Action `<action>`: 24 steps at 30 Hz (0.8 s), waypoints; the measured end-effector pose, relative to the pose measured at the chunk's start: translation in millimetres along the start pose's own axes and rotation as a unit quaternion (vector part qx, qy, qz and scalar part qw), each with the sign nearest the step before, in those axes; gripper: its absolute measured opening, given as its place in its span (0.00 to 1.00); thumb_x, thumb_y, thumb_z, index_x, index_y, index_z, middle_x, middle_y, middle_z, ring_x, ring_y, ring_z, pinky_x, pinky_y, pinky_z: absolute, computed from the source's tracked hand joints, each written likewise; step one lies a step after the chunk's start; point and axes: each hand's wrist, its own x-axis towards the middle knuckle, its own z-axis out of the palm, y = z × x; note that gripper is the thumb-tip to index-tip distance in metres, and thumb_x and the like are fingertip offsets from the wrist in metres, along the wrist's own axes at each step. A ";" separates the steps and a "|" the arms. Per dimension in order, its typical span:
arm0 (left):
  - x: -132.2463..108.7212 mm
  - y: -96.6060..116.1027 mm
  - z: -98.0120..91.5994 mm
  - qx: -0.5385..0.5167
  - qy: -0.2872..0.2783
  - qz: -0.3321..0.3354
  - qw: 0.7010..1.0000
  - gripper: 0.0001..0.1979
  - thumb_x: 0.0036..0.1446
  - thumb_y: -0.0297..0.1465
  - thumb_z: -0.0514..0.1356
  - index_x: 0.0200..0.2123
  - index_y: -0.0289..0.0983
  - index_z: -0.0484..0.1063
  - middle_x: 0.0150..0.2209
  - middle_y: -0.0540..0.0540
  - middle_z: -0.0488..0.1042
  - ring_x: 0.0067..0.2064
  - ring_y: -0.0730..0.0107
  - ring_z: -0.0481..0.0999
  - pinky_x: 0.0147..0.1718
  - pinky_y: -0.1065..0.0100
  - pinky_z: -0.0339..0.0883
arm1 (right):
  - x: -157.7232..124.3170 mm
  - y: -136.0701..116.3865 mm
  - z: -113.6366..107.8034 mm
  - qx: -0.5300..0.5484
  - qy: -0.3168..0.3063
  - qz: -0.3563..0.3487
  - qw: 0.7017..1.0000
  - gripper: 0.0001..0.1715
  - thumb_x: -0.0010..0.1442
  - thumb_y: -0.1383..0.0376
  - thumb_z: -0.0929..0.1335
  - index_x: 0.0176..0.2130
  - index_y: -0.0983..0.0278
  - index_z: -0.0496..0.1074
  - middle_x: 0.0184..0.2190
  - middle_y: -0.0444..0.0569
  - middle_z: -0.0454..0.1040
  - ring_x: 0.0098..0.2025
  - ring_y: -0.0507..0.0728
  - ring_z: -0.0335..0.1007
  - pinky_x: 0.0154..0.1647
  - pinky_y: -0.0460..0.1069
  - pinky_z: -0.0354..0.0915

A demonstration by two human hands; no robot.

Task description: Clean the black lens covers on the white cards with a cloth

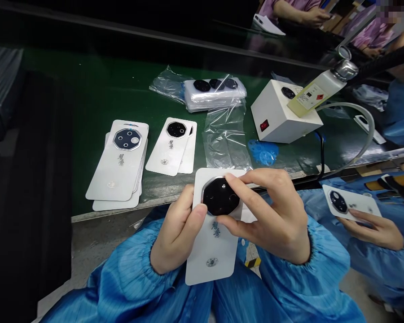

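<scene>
A white phone back cover [202, 255] with dark lettering and a round emblem is held upright over my lap, below the bench edge. My left hand [175, 233] grips its left side, with the thumb at the rim of the camera area. On the upper part of the cover sits a glossy black octagonal camera lens cover [218, 197]. The thumb and index finger of my right hand [272, 215] pinch that lens cover at its top and lower edges. Whether it lies fully flat in its frame I cannot tell.
Stacked white back covers [112, 175] lie left on the green bench [87, 94], and a smaller pile [166, 152] beside them. Behind are bagged lens covers [215, 94], a white box [278, 114] with a red switch, and a bottle [319, 92]. A co-worker's hand [373, 229] holds another cover at right.
</scene>
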 end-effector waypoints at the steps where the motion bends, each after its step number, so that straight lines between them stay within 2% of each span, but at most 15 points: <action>1: -0.1 -0.6 0.1 0.005 0.001 0.004 1.000 0.12 0.64 0.34 0.47 0.48 0.44 0.64 0.29 0.52 0.64 0.29 0.72 0.62 0.29 0.70 0.58 | 0.4 -0.2 -0.2 -0.002 -0.002 0.000 1.000 0.33 0.52 0.53 0.69 0.54 0.63 0.62 0.38 0.56 0.71 0.41 0.62 0.66 0.39 0.57 0.67; 5: -0.4 -2.3 0.4 0.019 0.006 0.017 1.000 0.11 0.64 0.34 0.47 0.49 0.47 0.62 0.27 0.54 0.63 0.28 0.74 0.62 0.27 0.71 0.57 | 3.0 -0.4 0.7 -0.014 0.020 -0.018 1.000 0.28 0.53 0.54 0.69 0.49 0.68 0.67 0.36 0.56 0.71 0.39 0.60 0.67 0.37 0.56 0.67; 10: 0.9 -2.9 -0.1 0.034 0.004 0.022 0.999 0.09 0.65 0.35 0.47 0.45 0.48 0.64 0.26 0.56 0.63 0.26 0.77 0.62 0.26 0.72 0.57 | 4.1 0.6 1.8 -0.015 0.031 -0.028 0.999 0.29 0.52 0.55 0.70 0.46 0.74 0.69 0.36 0.57 0.71 0.39 0.59 0.67 0.37 0.55 0.67; 15: 1.8 -2.8 -0.6 0.064 0.012 0.030 0.997 0.09 0.65 0.35 0.47 0.44 0.46 0.64 0.26 0.55 0.63 0.27 0.77 0.62 0.27 0.72 0.57 | 4.4 -0.8 0.5 -0.015 0.027 -0.028 0.999 0.29 0.52 0.55 0.70 0.45 0.76 0.70 0.36 0.58 0.71 0.39 0.60 0.67 0.37 0.55 0.67; 24: -2.6 -3.9 -3.3 0.091 0.014 0.034 0.995 0.12 0.65 0.35 0.47 0.50 0.47 0.61 0.23 0.56 0.62 0.23 0.77 0.61 0.24 0.72 0.56 | 6.8 -3.7 -1.5 -0.014 0.010 -0.031 0.999 0.28 0.53 0.57 0.70 0.46 0.76 0.69 0.36 0.59 0.71 0.39 0.61 0.67 0.37 0.55 0.67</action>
